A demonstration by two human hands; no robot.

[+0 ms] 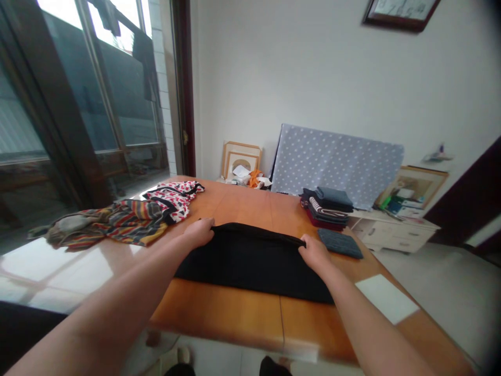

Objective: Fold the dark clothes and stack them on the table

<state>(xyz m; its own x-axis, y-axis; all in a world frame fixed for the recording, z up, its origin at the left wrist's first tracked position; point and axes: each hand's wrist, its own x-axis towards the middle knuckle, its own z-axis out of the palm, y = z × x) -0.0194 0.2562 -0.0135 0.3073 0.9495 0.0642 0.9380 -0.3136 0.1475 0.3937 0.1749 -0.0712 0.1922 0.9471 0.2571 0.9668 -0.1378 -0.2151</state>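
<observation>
A black cloth garment (250, 261) lies flat on the orange wooden table (219, 308), with a folded upper edge running across it. My left hand (199, 232) grips that edge at its left end. My right hand (315, 251) holds the edge at its right end. Just beyond my right hand sits a small folded dark blue cloth (340, 243), apart from the black garment. A striped garment (117, 225) and a red-and-white patterned garment (174, 198) lie crumpled at the far left of the tabletop.
A stack of folded clothes (326, 206) stands at the table's far right. A white sheet (386, 297) lies near the right edge. Beyond the table are a polka-dot board (336, 164), picture frames (240, 162) and a white drawer unit (391, 233). Glass doors (97, 89) fill the left.
</observation>
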